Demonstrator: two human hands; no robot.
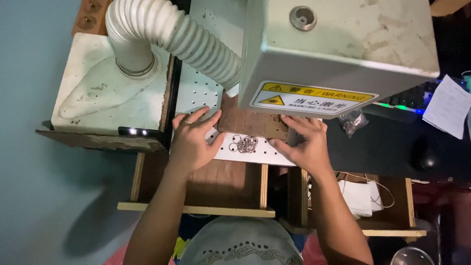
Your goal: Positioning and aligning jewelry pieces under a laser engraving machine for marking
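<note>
A flat brown wooden board (250, 122) lies on a white perforated metal plate (265, 154) under the grey housing of a machine (338, 44). My left hand (192, 140) rests flat at the board's left edge, fingers spread, a ring on one finger. My right hand (306, 142) lies at the board's right edge, fingers apart and touching it. Between the two hands sits a small pile of metal rings (245, 144) on the white plate. Most of the board is hidden under the machine housing.
A white ribbed hose (171, 32) runs from the machine to a white hood at the left. Wooden shelf frames (196, 208) stand below the plate. A small bag of metal parts (352, 121), a lit keyboard (409, 98), paper sheets (449, 105) and a mouse (427, 154) lie to the right.
</note>
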